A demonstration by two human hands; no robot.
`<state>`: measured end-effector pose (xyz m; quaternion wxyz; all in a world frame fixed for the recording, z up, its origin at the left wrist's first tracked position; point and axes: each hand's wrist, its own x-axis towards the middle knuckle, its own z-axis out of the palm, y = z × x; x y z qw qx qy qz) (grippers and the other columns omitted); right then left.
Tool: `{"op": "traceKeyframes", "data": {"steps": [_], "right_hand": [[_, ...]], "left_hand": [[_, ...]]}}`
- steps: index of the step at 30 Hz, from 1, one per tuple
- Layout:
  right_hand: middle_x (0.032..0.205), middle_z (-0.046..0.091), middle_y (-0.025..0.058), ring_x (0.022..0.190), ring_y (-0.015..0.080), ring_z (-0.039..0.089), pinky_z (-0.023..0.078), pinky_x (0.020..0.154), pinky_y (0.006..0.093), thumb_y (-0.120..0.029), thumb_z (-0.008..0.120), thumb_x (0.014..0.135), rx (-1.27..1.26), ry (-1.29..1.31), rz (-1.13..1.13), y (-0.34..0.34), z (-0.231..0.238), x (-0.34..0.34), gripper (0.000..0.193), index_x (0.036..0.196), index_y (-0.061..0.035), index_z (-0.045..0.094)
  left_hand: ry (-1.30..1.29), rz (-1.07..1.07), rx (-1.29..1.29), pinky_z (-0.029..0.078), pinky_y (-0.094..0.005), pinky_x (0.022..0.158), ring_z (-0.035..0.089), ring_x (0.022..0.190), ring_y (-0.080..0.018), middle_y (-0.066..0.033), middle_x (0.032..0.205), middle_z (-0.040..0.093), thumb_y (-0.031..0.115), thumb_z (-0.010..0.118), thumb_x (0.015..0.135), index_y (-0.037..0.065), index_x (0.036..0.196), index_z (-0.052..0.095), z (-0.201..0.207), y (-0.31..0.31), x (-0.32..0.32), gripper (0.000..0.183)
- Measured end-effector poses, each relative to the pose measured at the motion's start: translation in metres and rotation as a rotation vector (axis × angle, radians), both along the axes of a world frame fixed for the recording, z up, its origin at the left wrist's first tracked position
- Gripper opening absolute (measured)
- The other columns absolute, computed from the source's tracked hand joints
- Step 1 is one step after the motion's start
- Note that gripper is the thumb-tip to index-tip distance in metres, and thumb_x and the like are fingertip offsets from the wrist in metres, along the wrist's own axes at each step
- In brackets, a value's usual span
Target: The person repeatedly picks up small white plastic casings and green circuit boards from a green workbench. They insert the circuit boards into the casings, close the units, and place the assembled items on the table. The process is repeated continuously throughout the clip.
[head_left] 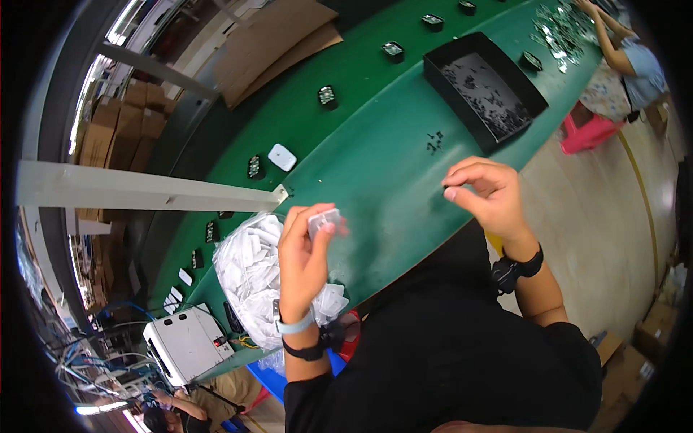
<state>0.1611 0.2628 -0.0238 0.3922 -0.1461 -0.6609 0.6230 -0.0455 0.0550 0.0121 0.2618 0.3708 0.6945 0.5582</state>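
Note:
My left hand (pixel 302 256) is closed on a small clear plastic cover (pixel 325 220), held up above the green bench and slightly blurred. To the right, my right hand (pixel 491 195) is in a pinch, with a tiny black part (pixel 445 187) just showing at the fingertips. Beyond that hand lies a small cluster of loose black parts (pixel 434 142) on the bench. A black tray (pixel 473 130) with many more of them scattered inside stands farther back. Next to my left hand is a bag heaped with white and clear plastic pieces (pixel 249 263).
A green conveyor belt (pixel 354 79) carries several black units (pixel 327 97) and a white cover (pixel 282 157). A metal post (pixel 151 189) reaches in from the left. A white machine (pixel 189 343) stands at lower left. A co-worker (pixel 624 65) handles shiny parts (pixel 559 32) at far right.

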Motion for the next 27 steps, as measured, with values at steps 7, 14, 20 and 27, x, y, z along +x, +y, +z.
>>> {"op": "traceKeyframes", "data": {"steps": [7, 14, 20, 27], "right_hand": [[0.085, 0.072, 0.0088, 0.081, 0.0224, 0.069, 0.056, 0.069, 0.0307, 0.013, 0.066, 0.071, 0.227, 0.183, 0.051, -0.044, 0.029, -0.009, 0.021, 0.085, -0.0022, 0.071], [0.083, 0.07, 0.0077, 0.075, 0.0213, 0.067, 0.053, 0.063, 0.0298, 0.011, 0.072, 0.069, 0.34, 0.168, 0.026, -0.054, 0.034, -0.007, 0.021, 0.085, -0.0027, 0.069], [0.084, 0.068, 0.0074, 0.072, 0.0171, 0.063, 0.048, 0.06, 0.0274, 0.01, 0.072, 0.073, 0.231, 0.175, -0.033, -0.063, 0.033, -0.003, 0.024, 0.091, -0.0023, 0.065], [0.084, 0.067, 0.0061, 0.071, 0.0133, 0.059, 0.046, 0.063, 0.0262, 0.009, 0.07, 0.075, 0.069, 0.202, -0.112, -0.075, 0.031, -0.004, 0.025, 0.096, -0.003, 0.063]], "left_hand": [[-0.446, -0.05, 0.083, 0.062, -0.0297, 0.064, 0.069, 0.089, -0.0213, -0.0142, 0.112, 0.059, -0.008, 0.063, 0.091, -0.005, 0.131, 0.053, 0.027, 0.022, 0.071, 0.042], [-0.401, -0.156, 0.14, 0.06, -0.0304, 0.081, 0.065, 0.105, -0.0215, -0.014, 0.126, 0.055, -0.01, 0.061, 0.092, -0.007, 0.136, 0.053, 0.031, 0.012, 0.083, 0.045], [-0.258, -0.169, 0.137, 0.052, -0.0314, 0.097, 0.06, 0.115, -0.0193, -0.0126, 0.126, 0.057, -0.01, 0.061, 0.092, -0.008, 0.135, 0.054, 0.028, 0.008, 0.089, 0.044], [-0.287, -0.092, 0.127, 0.048, -0.0291, 0.098, 0.059, 0.113, -0.0163, -0.0113, 0.122, 0.06, -0.007, 0.063, 0.093, -0.008, 0.132, 0.057, 0.025, 0.01, 0.1, 0.04]]}}
